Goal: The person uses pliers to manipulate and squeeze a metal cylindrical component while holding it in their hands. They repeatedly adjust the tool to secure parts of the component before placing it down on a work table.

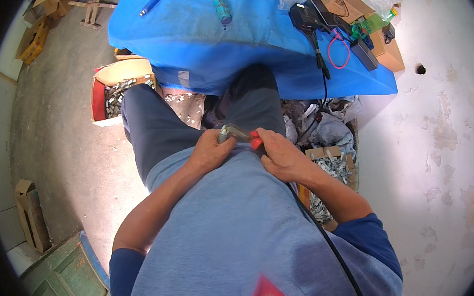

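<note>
Over my lap, my left hand [212, 151] is closed around a small silvery metal piece [223, 134]. My right hand [284, 154] grips a tool with a red part [256, 140] showing at the fingertips; its exact kind is not clear. Between the two hands a grey-brown, blurred part [239, 133] bridges the gap, and I cannot tell which hand's thing it belongs to. Both hands are close together at waist height, in front of the blue-covered table [200, 49].
A carton of metal pieces [98, 106] stands left of my knee; another box of silvery parts [333, 169] is beside my right forearm. On the table lie a teal-handled screwdriver [222, 12], black power adapters [304, 17] with cables and a green bottle [371, 23]. A white wall [435, 159] rises at right.
</note>
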The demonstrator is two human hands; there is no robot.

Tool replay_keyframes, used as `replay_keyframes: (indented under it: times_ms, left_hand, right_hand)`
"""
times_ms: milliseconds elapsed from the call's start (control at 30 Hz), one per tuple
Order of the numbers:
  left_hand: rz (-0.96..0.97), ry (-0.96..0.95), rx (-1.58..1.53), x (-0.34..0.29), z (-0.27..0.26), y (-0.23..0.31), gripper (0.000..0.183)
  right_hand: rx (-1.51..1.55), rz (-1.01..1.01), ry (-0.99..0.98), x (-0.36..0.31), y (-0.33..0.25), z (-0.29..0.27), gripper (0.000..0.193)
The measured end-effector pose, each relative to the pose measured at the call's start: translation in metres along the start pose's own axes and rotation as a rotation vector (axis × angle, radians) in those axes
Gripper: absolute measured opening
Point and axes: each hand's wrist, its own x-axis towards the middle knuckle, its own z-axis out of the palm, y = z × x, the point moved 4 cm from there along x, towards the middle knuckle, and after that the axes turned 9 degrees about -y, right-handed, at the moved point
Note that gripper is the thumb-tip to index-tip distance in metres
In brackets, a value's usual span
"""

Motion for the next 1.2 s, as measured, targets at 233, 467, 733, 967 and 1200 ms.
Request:
replay_keyframes:
  times_ms: [233,467,733,967,1200]
  left_hand:
    - [-0.016,0.017,0.045,-0.001,-0.001,0.002,0.029]
    - [-0.064,-0.001,0.104,-0.004,-0.003,0.005,0.031]
    - [-0.066,0.009,0.137,-0.002,-0.002,0.004,0.030]
    - [-0.091,0.031,0.110,-0.002,-0.003,-0.004,0.030]
    - [-0.108,0.031,0.126,-0.002,-0.003,0.001,0.030]
  right_hand:
    - [-0.047,-0.002,-0.010,0.003,-0.001,0.003,0.057]
    - [-0.003,0.023,-0.087,0.007,-0.001,-0.002,0.053]
    - [0.062,-0.009,-0.088,0.010,0.003,0.001,0.042]
    - [-0.043,0.092,-0.127,0.013,-0.001,-0.001,0.053]
    - [-0.139,0.110,-0.103,0.013,-0.004,-0.002,0.047]
